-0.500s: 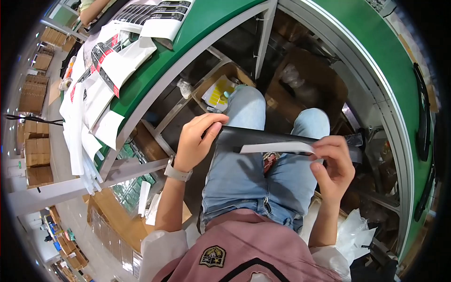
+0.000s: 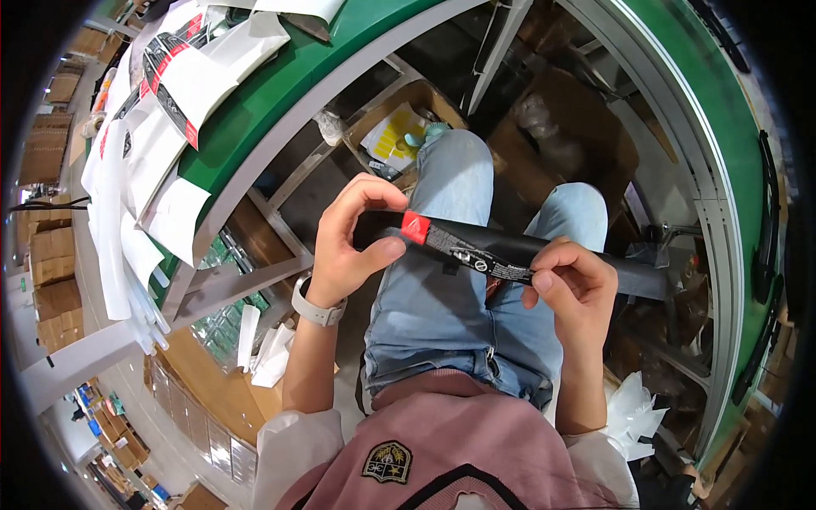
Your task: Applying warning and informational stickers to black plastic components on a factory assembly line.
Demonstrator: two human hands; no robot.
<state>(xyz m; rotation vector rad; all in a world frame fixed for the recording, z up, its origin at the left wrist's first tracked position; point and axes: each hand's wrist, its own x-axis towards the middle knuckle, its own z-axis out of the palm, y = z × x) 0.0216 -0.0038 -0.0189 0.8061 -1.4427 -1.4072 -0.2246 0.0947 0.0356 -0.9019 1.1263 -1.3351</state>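
Observation:
A long black bar (image 2: 510, 241) lies across above my thighs, its far right end reaching past my right hand. My left hand (image 2: 353, 238) curls around its left end, fingers on the far side and thumb on the near side. Along the bar runs a black label strip (image 2: 476, 257) with a red end and pale print, slightly tilted. The red end is beside my left thumb. My right hand (image 2: 574, 285) pinches the strip's right end between thumb and fingers. Whether the whole strip touches the bar, I cannot tell.
On the green bench (image 2: 255, 110) at the left lie white backing sheets (image 2: 183, 212) and black-and-red labels (image 2: 166, 81). More black bars (image 2: 769, 212) rest on the right bench. Beneath stand a cardboard box (image 2: 433, 102) and metal frame legs. Crumpled white plastic (image 2: 633, 416) sits by my right elbow.
The strip's white backing side was showing in my right hand; now its printed face is up, lying along the bar. My left thumb has come off the bar's top toward its near side.

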